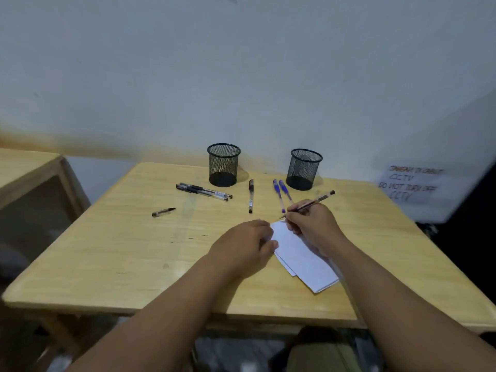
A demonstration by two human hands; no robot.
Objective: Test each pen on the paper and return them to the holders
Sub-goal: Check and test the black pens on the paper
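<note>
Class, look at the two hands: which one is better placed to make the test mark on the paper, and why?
The right hand. It already grips a pen in a writing hold, tip at the far corner of the paper. The left hand holds no pen and rests at the paper's left edge, steadying it.

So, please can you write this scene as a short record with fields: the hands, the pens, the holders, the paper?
right hand: holds one pen in a writing grip, tip at the far corner of the paper
left hand: rests on the paper's left edge
pens on table: two black, one black, two blue
loose cap: lies apart, at left
holders: left and right, both look empty
</note>
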